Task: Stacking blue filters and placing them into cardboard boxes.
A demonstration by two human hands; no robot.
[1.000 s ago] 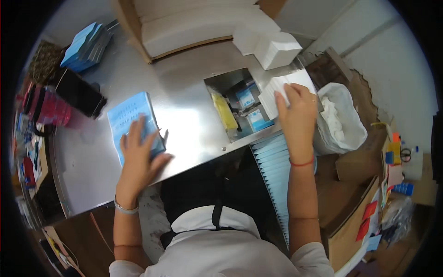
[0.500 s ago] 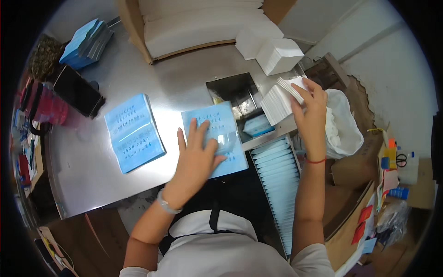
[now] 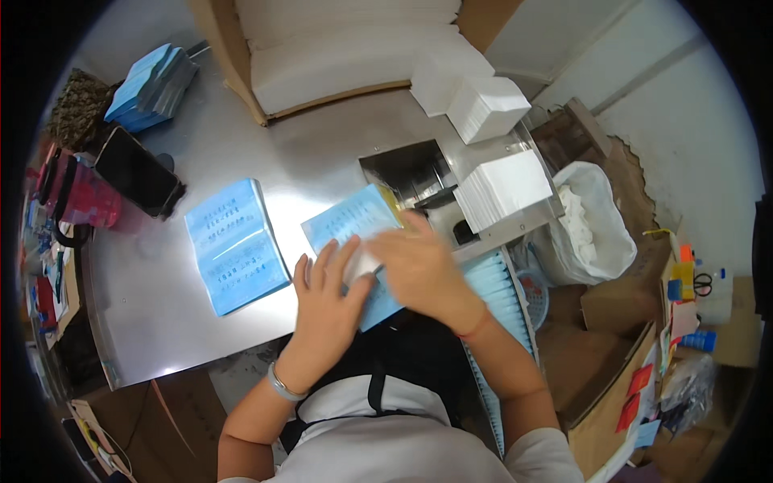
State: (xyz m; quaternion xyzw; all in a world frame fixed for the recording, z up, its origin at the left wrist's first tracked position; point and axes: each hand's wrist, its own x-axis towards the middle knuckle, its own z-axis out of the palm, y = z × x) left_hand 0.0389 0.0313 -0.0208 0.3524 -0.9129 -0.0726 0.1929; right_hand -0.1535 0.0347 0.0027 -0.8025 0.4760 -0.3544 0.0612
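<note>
My left hand [image 3: 328,302] lies with its fingers apart on the near left part of a light blue printed packet [image 3: 346,219] on the metal table. Over the same packet's right side is my right hand [image 3: 423,270], smeared by motion, its fingertips unclear. A whitish patch shows between the two hands; I cannot tell what it is. Left of them lies another blue printed packet [image 3: 236,245] with a shiny clear film. A stack of folded white tissues [image 3: 503,191] stands beyond my right hand, beside a dark rectangular opening [image 3: 403,171] in the tabletop.
Another white tissue stack [image 3: 487,109] stands farther back, by a cardboard box [image 3: 338,90] of white sheets. A phone [image 3: 137,171], pink bottle [image 3: 87,197] and blue packet pile [image 3: 151,87] occupy the left. Ribbed blue packets [image 3: 493,282] line a tray below; a white-lined bin [image 3: 604,225] stands right.
My right hand has left the tissue stack and moved left over the blue packet. That packet is turned and shifted slightly left. The blue piece seen in the opening is out of sight.
</note>
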